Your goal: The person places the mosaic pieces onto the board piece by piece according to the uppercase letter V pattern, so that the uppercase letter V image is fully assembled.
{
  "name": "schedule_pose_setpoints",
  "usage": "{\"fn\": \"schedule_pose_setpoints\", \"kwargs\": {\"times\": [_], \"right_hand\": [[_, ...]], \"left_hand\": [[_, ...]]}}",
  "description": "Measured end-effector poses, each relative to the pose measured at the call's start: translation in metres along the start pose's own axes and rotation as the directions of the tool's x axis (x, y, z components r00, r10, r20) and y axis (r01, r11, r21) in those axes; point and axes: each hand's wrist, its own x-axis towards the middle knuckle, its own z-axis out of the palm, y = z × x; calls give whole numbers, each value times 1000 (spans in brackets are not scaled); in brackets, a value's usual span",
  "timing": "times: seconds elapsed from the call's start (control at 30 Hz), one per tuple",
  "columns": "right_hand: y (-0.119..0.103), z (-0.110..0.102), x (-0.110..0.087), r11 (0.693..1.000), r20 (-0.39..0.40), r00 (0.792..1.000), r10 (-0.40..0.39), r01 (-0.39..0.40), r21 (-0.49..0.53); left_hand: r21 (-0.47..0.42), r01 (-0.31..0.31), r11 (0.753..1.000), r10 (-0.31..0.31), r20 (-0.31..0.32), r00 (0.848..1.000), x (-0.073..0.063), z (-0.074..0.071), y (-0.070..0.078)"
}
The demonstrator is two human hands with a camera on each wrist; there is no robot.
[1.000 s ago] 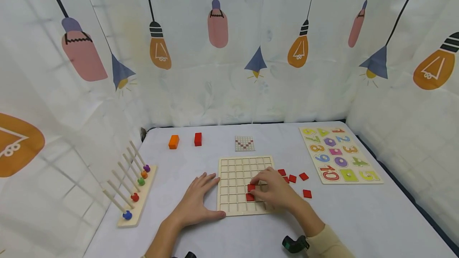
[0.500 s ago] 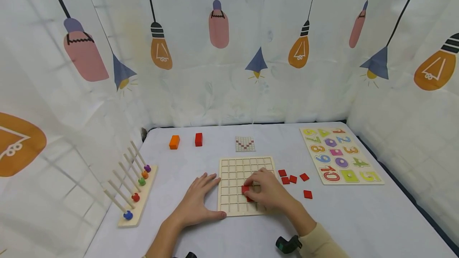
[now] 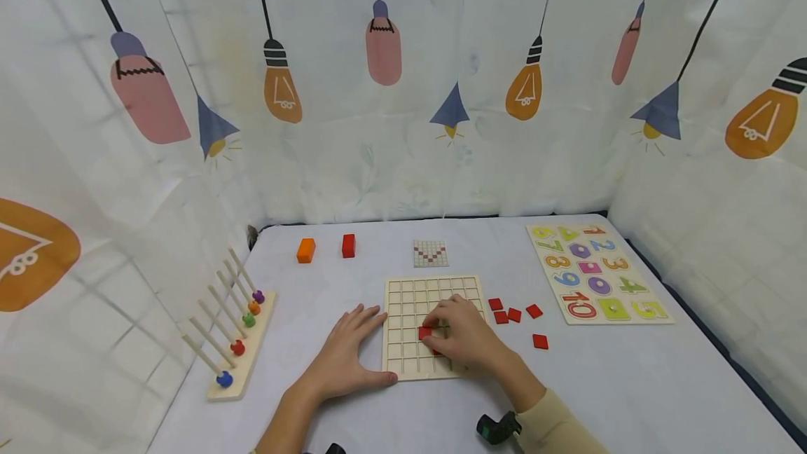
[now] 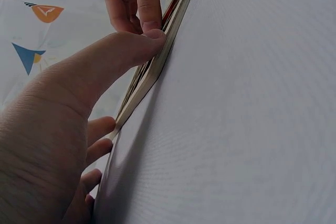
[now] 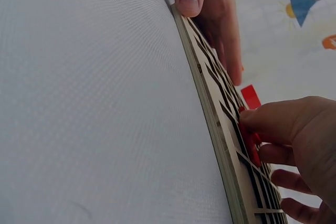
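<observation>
Your right hand (image 3: 463, 335) pinches the red tile (image 3: 424, 333) and slides it left across the grid board (image 3: 403, 364), nearer your wide-spread left hand (image 3: 347, 350); positioning seems still underway, tile not yet released!

My left hand (image 3: 338, 361) blocks the board's (image 3: 403, 300) left edge; between it and the peg rack (image 3: 246, 359) at far left, table (image 3: 296, 321) leaves a lane. Loose red tiles (image 3: 514, 315) obstruct the right, before the number board (image 3: 611, 279). Clearance beneath my right hand (image 3: 464, 333) is hard to judge.
</observation>
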Motion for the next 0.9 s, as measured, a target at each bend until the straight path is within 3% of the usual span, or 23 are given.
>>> {"fn": "schedule_pose_setpoints", "kwargs": {"times": [0.47,0.9], "right_hand": [[-1,2,2,1000,14,1000,10,-10,8],[8,-10,-7,999,1,999,32,-32,20]], "left_hand": [[2,-9,1000,9,-6,1000,0,-1,0],[-6,-1,1000,1,-8,1000,0,0,0]]}}
